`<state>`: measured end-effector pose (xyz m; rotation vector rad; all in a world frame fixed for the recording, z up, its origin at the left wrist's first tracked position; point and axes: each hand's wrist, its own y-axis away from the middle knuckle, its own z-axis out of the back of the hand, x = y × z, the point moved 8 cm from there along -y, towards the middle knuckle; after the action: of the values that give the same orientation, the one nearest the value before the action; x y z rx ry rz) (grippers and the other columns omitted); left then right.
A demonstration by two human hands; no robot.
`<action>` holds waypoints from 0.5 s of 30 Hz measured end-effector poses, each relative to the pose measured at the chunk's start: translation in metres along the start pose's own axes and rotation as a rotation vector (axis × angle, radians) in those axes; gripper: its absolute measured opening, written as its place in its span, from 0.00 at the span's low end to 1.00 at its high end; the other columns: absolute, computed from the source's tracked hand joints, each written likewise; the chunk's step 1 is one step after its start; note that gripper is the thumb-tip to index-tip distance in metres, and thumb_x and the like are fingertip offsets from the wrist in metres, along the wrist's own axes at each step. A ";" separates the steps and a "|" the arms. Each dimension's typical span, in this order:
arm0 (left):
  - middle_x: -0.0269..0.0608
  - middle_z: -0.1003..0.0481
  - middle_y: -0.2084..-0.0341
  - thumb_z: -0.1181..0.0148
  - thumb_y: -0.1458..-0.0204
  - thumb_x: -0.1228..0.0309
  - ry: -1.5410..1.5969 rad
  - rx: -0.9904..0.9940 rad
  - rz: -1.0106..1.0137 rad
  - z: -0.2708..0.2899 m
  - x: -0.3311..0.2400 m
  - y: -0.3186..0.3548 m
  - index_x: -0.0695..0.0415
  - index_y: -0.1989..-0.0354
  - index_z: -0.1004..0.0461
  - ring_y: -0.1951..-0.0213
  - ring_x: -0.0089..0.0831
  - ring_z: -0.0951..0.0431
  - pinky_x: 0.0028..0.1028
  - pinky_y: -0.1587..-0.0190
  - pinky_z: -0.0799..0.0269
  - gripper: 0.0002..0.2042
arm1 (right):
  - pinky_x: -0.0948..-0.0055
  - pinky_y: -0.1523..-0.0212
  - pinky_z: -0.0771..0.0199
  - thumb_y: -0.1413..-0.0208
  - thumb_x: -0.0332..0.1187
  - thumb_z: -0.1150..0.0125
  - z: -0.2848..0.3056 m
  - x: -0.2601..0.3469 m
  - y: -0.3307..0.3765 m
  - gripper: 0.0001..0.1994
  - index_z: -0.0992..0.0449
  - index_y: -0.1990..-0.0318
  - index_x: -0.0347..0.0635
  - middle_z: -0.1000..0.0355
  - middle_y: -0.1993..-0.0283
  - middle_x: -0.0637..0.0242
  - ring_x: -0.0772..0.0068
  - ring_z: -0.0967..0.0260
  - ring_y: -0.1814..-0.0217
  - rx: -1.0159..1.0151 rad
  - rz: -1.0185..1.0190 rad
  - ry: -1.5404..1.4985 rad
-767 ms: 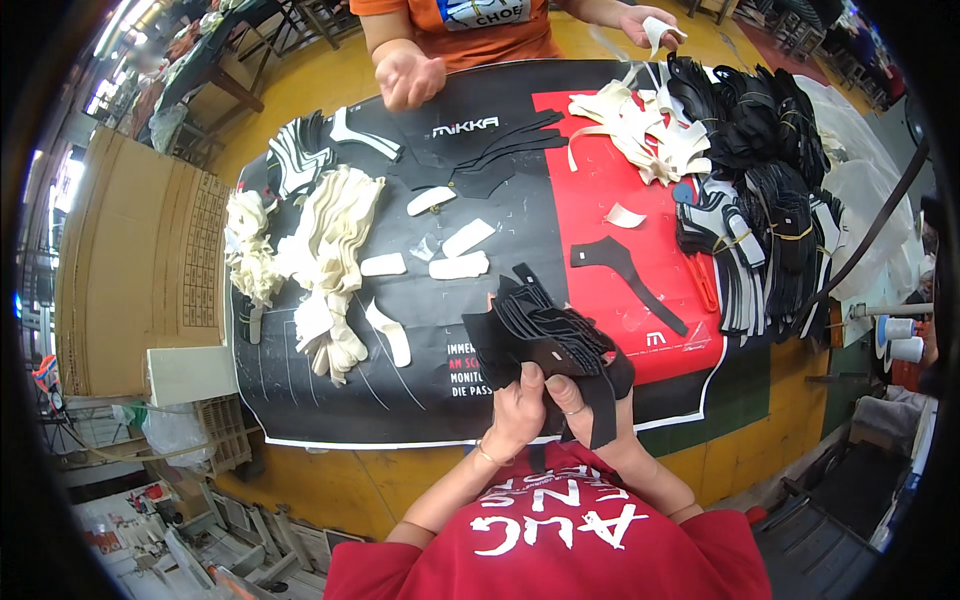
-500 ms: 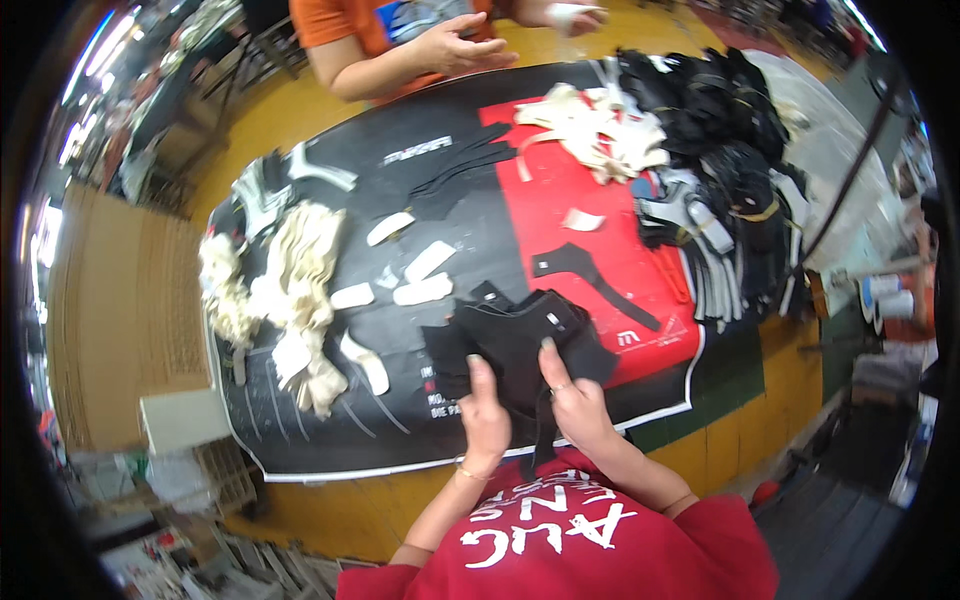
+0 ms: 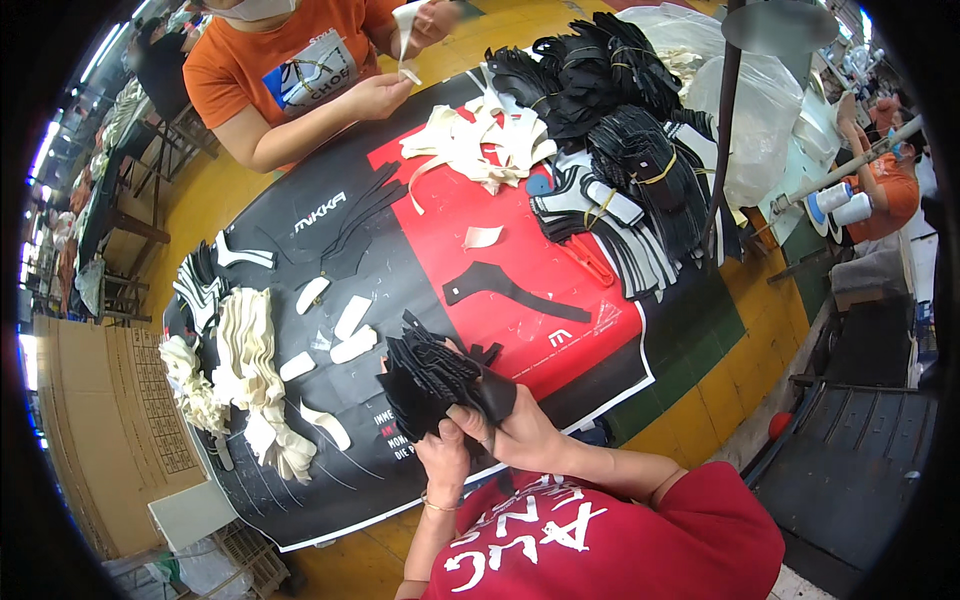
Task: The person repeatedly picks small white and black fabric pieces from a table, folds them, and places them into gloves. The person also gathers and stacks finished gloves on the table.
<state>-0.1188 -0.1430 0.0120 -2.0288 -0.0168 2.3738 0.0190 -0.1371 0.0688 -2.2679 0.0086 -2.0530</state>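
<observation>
A thick stack of black fabric pieces (image 3: 432,378) is held just above the near part of the table, its layered edges facing up. My left hand (image 3: 443,456) grips the stack's lower end, thumb toward the right hand. My right hand (image 3: 522,432) is closed around its right side, and the two hands meet at the bottom. Some of the fingers are hidden behind the cloth. Beyond the stack, a single black cut piece (image 3: 490,288) with a long tail lies flat on the red part of the table cover.
Cream fabric strips (image 3: 248,350) lie at the left, with small white pieces (image 3: 352,318) mid-table. A cream heap (image 3: 490,150) and tied black bundles (image 3: 640,165) sit at the far right. Across the table, a person in orange (image 3: 290,90) handles a white strip. A cardboard sheet (image 3: 110,420) stands left.
The black pieces, spread broad and flat before, are now gathered into a compact bunch with edges up. My hands have come together. The whole view has shifted and turned.
</observation>
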 end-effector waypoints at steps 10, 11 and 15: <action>0.53 0.43 0.32 0.25 0.54 0.68 0.184 -0.007 -0.082 -0.014 -0.024 -0.018 0.63 0.26 0.60 0.32 0.38 0.39 0.35 0.31 0.44 0.53 | 0.75 0.67 0.31 0.39 0.34 0.36 0.023 -0.010 0.009 0.09 0.23 0.64 0.36 0.25 0.67 0.71 0.81 0.30 0.67 -0.203 -0.197 0.006; 0.53 0.41 0.33 0.27 0.52 0.69 0.153 -0.022 -0.101 -0.012 -0.028 -0.018 0.63 0.26 0.61 0.33 0.37 0.38 0.34 0.31 0.43 0.52 | 0.75 0.70 0.34 0.40 0.33 0.35 0.025 -0.005 0.006 0.09 0.23 0.67 0.36 0.27 0.70 0.73 0.83 0.33 0.69 -0.217 -0.169 0.143; 0.57 0.36 0.36 0.34 0.44 0.67 0.181 -0.055 -0.062 -0.007 -0.029 -0.015 0.62 0.25 0.63 0.35 0.39 0.34 0.34 0.33 0.41 0.46 | 0.74 0.66 0.36 0.38 0.37 0.35 0.013 0.003 -0.007 0.14 0.25 0.67 0.34 0.28 0.69 0.70 0.79 0.33 0.66 -0.115 -0.129 0.106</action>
<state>-0.1075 -0.1282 0.0395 -2.2252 -0.1415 2.1692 0.0320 -0.1292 0.0705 -2.2771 -0.0137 -2.2924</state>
